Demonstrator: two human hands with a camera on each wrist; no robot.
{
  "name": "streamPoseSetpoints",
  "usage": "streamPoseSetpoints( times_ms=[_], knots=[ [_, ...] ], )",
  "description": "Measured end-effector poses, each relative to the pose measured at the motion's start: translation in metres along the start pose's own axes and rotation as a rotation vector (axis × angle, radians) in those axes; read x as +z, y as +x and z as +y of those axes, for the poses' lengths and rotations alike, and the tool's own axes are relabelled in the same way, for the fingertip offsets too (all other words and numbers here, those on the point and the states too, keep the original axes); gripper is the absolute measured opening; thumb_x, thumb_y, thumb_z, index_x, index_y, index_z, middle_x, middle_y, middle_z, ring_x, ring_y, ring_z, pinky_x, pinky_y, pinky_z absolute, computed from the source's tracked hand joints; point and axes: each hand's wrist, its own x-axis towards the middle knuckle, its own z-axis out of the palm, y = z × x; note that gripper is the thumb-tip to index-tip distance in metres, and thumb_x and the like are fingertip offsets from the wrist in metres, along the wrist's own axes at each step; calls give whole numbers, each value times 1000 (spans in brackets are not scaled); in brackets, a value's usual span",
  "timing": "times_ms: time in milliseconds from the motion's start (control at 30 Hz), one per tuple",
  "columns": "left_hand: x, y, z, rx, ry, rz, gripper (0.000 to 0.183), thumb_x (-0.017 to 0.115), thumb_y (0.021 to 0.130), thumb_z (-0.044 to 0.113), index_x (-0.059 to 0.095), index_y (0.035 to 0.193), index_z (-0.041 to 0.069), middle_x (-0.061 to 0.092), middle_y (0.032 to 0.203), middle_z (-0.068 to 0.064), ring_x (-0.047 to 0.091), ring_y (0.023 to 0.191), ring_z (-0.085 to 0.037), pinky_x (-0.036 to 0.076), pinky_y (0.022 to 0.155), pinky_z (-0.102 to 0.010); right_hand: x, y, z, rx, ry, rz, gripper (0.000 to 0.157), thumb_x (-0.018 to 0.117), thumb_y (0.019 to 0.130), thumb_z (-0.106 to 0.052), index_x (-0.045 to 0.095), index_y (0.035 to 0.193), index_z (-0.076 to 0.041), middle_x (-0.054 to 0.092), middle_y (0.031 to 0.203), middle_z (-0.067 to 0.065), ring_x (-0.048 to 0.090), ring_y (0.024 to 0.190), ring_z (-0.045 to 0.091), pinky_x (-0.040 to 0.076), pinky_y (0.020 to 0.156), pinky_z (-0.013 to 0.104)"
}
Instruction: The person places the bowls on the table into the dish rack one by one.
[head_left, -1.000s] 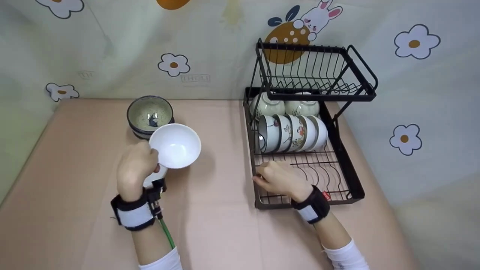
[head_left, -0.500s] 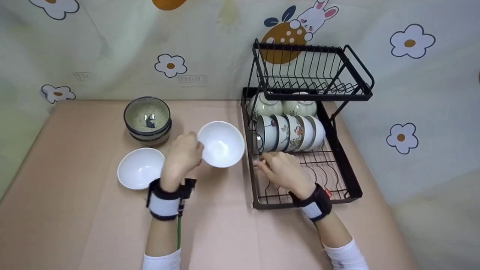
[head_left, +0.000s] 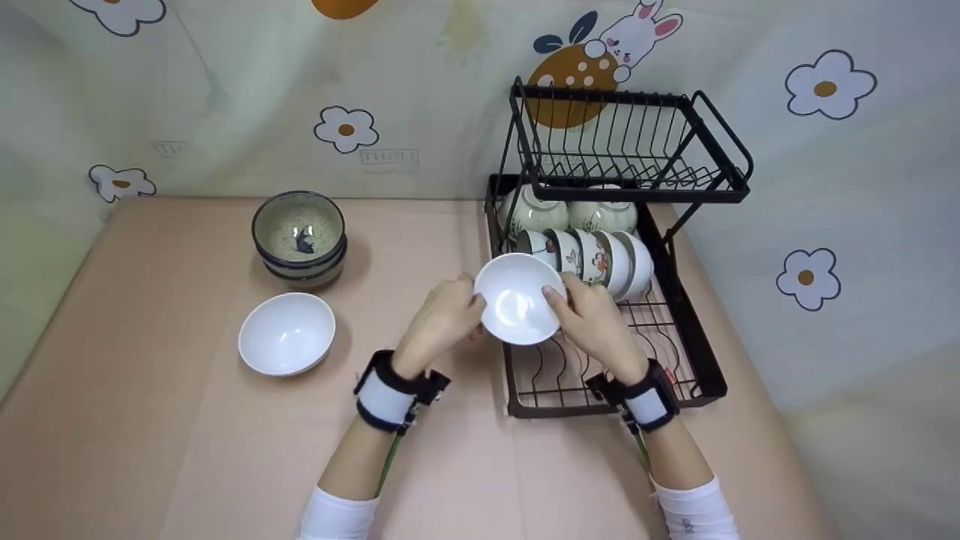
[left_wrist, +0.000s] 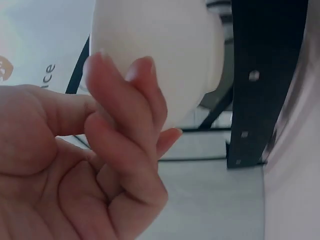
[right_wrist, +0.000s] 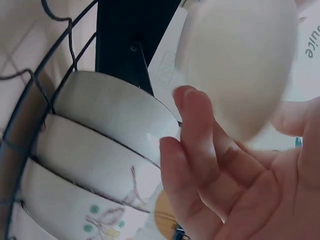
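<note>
A plain white bowl (head_left: 517, 300) is held up between both hands, over the left side of the dish rack's lower tier. My left hand (head_left: 444, 313) pinches its left rim, with the thumb inside and the fingers against the outer wall (left_wrist: 160, 45). On the opposite rim, my right hand (head_left: 596, 322) grips it with the thumb over the edge and curled fingers (right_wrist: 197, 125) beneath. Just behind the bowl stands a row of patterned bowls (head_left: 634, 262) on edge in the black dish rack (head_left: 705, 345). The held bowl partly hides that row.
Another white bowl (head_left: 286, 334) sits on the table (head_left: 187, 420) at left. Behind it is a stack of dark-rimmed bowls (head_left: 298, 232). The rack's upper tier (head_left: 637, 193) overhangs two pale green bowls (head_left: 544, 214) at the back.
My left hand has carried the white bowl rightward from beside the other white bowl to the rack. My right hand, earlier over the rack holding nothing, now grips the bowl's right rim.
</note>
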Motion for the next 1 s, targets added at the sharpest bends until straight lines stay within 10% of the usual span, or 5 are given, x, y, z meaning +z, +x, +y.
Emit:
streamPoseSetpoints(
  times_ms=[167,500,667,1000],
  knots=[
    [13,4,1,63,14,-7,19,45,96,4,55,102,-10,60,73,-11,60,52,-21,50,48,-27,-4,1,7,9,-20,71,26,62,88,-8,62,110,6,66,96,29,65,87,42,54,75,50],
    [23,7,-2,94,11,-80,24,51,98,13,53,112,-6,62,68,-8,65,58,-25,49,50,-25,-16,-1,8,-66,-66,235,25,58,77,5,69,100,4,66,74,23,61,57,30,51,49,41],
    [30,8,-3,66,166,-107,37,53,98,23,51,121,-7,57,68,-4,59,58,-21,47,50,-28,-23,-7,2,-117,-173,318,30,58,73,8,71,100,6,63,67,18,52,51,23,45,43,34],
    [40,9,-5,22,290,-218,36,62,93,17,53,116,-9,51,67,-3,47,52,-14,42,46,-25,-24,-18,-14,-89,-417,300,47,58,67,10,69,112,1,62,96,21,50,44,28,43,36,35]
  ],
)
